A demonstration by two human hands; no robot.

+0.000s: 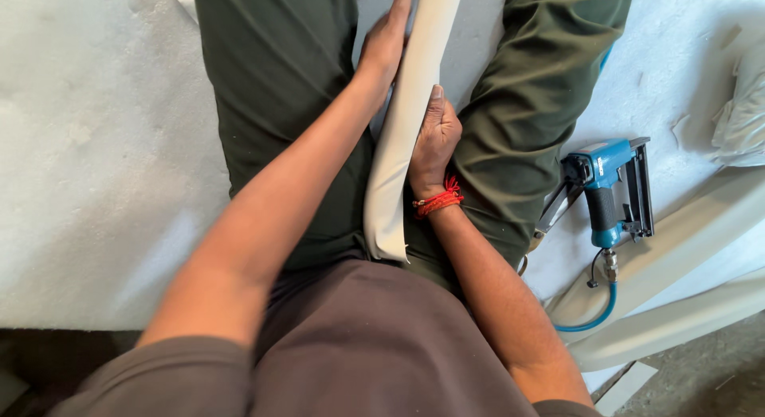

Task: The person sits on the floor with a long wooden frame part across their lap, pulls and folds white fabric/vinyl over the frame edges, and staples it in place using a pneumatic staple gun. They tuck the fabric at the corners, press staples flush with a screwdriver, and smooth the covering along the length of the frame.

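Lying lengthwise between the knees: a pale folded strip (402, 122), likely light, pliable, a bit slick. Left hand (384, 42) pressing flat along its far edge, right hand (434, 142) pinching its near side. Best gripping along the folded edge. Resting nearby on white padding (96, 146): a blue staple gun (610, 190).

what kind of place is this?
Probably an upholstery workshop: a blue air stapler on its hose, white padding sheet spread out, both hands pressing a pale strip.
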